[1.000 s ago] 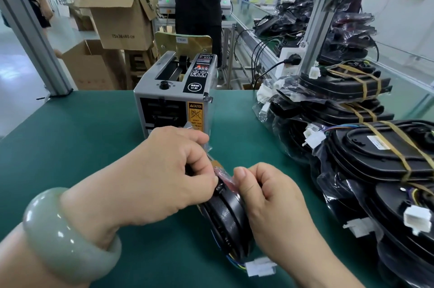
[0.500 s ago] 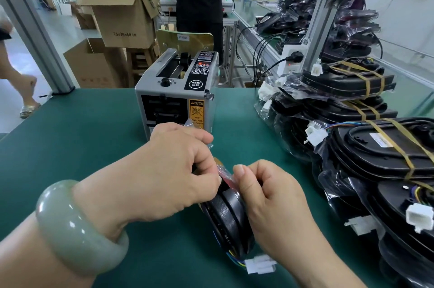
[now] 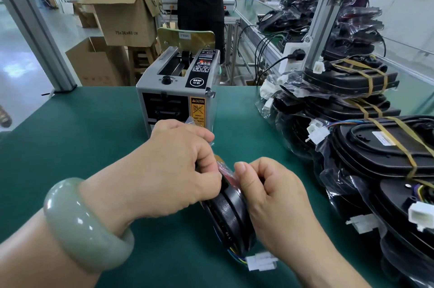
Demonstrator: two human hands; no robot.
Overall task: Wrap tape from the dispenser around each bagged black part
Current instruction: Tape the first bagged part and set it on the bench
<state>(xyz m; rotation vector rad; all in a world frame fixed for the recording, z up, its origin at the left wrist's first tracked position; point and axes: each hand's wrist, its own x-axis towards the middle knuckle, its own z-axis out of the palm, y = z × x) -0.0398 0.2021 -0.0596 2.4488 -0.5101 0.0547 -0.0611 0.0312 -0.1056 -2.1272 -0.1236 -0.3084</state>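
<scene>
Bagged black part (image 3: 231,212), round and stood on its edge, is held upright on the green table (image 3: 77,137) just in front of the tape dispenser (image 3: 178,97), between the two hands. Its upper rim is gripped from the left by the left hand (image 3: 173,170), whose fingers are curled into a loose fist with the thumb pressed onto the crinkled plastic at the top of the part. The right hand (image 3: 274,196) is set against the part's right face, fingers folded inward and the thumb laid upward along the bag, so that the plastic is pinched between thumb and forefinger. Both wrists are angled inward toward each other, and a pale green bangle (image 3: 82,224) is worn on the left one. Coloured wires and a white connector (image 3: 260,262) are seen trailing from the bottom of the part onto the table. A scrap of clear film is visible behind the left knuckles, near the dispenser's front; whether it is tape cannot be told. To the right, stacked bagged parts (image 3: 375,146) already banded with tan tape are piled on the table. Cardboard boxes (image 3: 122,17) are stood beyond the bench.
</scene>
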